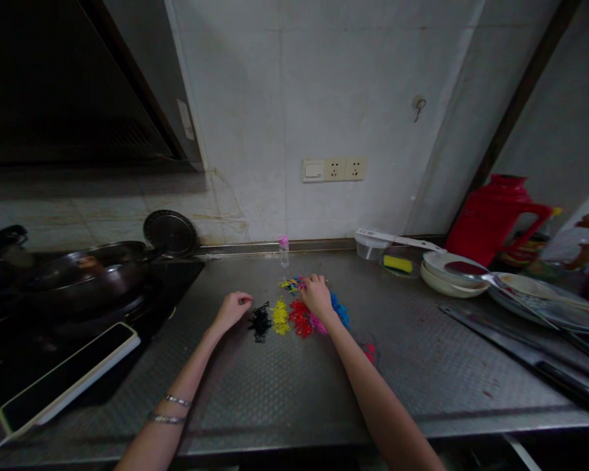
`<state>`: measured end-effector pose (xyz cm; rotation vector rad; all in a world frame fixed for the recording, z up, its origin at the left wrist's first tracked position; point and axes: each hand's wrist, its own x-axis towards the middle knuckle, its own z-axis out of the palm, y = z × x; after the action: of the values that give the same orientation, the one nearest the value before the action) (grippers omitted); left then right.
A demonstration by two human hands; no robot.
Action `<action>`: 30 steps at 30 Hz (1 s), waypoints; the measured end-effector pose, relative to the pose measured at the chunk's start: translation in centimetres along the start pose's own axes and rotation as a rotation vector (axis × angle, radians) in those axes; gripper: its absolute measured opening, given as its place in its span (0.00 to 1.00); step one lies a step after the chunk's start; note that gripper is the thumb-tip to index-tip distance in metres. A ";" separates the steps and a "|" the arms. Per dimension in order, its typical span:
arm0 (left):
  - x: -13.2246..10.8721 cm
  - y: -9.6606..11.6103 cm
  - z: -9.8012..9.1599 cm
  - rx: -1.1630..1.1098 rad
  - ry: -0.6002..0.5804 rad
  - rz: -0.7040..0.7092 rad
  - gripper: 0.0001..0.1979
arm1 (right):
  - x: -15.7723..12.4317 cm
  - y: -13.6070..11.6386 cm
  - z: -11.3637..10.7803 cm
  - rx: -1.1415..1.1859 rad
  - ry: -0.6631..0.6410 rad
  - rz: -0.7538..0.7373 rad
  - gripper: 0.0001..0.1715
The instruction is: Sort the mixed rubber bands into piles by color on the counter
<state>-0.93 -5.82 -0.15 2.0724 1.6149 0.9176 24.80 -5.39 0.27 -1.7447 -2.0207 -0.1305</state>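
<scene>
Small, thin coloured pieces that look like rubber bands lie in heaps on the metal counter: a black heap (260, 322), a yellow heap (280, 317), a red heap (301, 319), a pink heap (317, 324) and a blue heap (340, 310). Behind them is a mixed-colour heap (290, 284). My left hand (234, 307) is just left of the black heap, its fingertips pinched together. Reaching over the pink heap, my right hand (317, 296) has its curled fingers at the right edge of the mixed heap. What either hand holds is too small or hidden.
A small clear bottle with a pink cap (284, 252) stands by the wall. To the right are a yellow sponge (397, 264), stacked bowls (451, 278) and a red thermos (491, 219). A phone-like device (71, 376) and a pan (86, 281) are on the left.
</scene>
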 end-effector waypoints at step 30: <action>-0.5 0.7 0.7 -0.125 -0.107 0.015 0.14 | 4.0 3.6 -0.1 -0.221 -0.254 -0.143 0.17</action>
<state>-0.02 -6.47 -0.33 2.0153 1.4521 0.8743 27.88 -1.08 1.19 -1.8245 -2.3946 -0.1932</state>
